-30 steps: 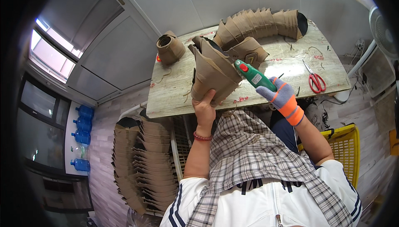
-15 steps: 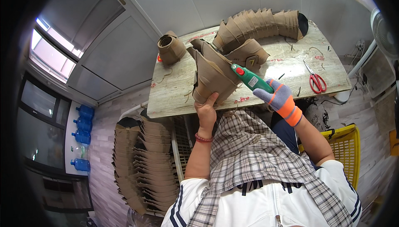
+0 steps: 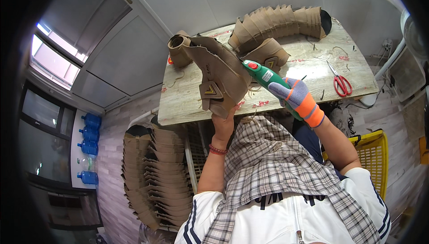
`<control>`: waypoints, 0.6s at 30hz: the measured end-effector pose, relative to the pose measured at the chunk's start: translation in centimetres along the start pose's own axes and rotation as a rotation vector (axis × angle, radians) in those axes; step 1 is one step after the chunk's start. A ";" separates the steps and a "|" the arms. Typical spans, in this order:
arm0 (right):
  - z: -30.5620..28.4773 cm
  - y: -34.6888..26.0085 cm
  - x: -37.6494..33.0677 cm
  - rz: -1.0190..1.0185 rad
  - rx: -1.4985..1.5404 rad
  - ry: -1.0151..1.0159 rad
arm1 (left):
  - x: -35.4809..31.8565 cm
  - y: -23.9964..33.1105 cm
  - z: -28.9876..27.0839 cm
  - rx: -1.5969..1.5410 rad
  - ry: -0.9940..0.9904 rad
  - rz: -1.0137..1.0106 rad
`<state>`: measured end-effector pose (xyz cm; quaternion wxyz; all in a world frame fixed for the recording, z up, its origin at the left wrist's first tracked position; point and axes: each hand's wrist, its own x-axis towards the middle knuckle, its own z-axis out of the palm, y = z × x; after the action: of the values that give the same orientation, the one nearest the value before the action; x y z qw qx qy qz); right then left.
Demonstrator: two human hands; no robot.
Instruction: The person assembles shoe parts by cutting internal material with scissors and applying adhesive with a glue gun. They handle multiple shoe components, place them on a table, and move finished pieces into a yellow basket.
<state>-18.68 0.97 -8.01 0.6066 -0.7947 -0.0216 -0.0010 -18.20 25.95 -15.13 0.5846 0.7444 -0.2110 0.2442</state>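
Rolled over since half a second ago, the brown upper now shows its chevron patch, and the green hand tool has edged toward nine o'clock. Counting twelve as away from the worker, the upper is held over the nine o'clock side of the table, long axis roughly eleven to five. The bare left hand grips its lower end; apart from it, the gloved right hand wraps the tool, nose pointing to ten. Whether nose touches edge, I can't tell. I'd judge the step as working along that edge; the next move calls for a steady left grip.
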 end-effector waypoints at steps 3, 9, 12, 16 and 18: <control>0.2 -0.3 -0.5 -0.008 0.045 -0.028 | -0.4 -0.9 -0.2 -0.027 0.028 -0.017; 0.4 -1.0 -0.7 0.067 0.179 -0.037 | -0.7 -1.3 0.3 -0.040 0.029 -0.056; 0.3 -2.0 -0.6 0.077 0.213 -0.033 | -1.1 -1.6 0.2 0.040 -0.038 -0.032; 0.2 -2.6 -0.4 0.070 0.229 -0.017 | -1.4 -1.5 0.4 0.109 -0.057 0.130; 0.1 -2.5 0.0 0.068 0.255 -0.019 | -1.5 -1.6 -0.2 0.289 -0.119 0.212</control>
<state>-18.74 1.68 -5.65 0.7021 -0.7114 -0.0005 0.0296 -18.41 26.52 -17.28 0.4292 0.8072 -0.2854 0.2878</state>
